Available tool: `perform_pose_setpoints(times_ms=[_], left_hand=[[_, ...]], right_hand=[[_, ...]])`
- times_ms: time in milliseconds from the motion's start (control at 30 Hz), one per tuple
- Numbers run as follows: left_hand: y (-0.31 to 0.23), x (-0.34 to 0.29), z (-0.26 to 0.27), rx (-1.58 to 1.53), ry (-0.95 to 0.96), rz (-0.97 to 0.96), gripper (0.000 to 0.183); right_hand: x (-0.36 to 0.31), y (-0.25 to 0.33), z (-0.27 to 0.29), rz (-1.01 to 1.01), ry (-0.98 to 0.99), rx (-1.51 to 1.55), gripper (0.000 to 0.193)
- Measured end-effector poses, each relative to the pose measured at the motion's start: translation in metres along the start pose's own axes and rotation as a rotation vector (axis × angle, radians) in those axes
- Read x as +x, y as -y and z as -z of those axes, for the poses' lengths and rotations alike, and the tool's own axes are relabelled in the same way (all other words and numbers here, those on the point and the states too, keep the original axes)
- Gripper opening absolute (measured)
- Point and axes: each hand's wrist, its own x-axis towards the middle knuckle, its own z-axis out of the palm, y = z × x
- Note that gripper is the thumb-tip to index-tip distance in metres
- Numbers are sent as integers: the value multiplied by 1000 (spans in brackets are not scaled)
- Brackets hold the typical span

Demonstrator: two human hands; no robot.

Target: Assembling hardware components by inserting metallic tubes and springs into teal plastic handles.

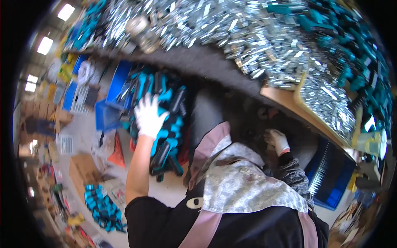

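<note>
My left hand (149,115), in a white glove, lies with its fingers spread on a heaped pile of teal-and-black plastic handles (167,151) left of my lap. Nothing is gripped in it. My right hand (278,140), also gloved, is low in the shadow under the table's edge, to the right of my knees. Its fingers are curled in, and what they hold, if anything, is too dark to make out. A grey patterned apron (244,188) covers my front.
Ahead, a dark tabletop (194,60) bears a large heap of shiny metal pieces (206,25). More teal parts (355,53) lie at the far right. A wooden board (285,99) edges the heap. Blue crates (109,115) stand left, another blue crate (331,177) right. Teal parts (103,208) lie on the floor.
</note>
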Motion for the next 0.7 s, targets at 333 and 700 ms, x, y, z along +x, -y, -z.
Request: perform_pose_setpoints(times_ms=[333,700], left_hand=[[-50,36,87,-447,-196,-155,36],[-202,204,241,-743,-389,-662,35]], right_hand=[[-55,81,-56,329,124,-295,28],[-97,221,-146,1091,107,-787,19]])
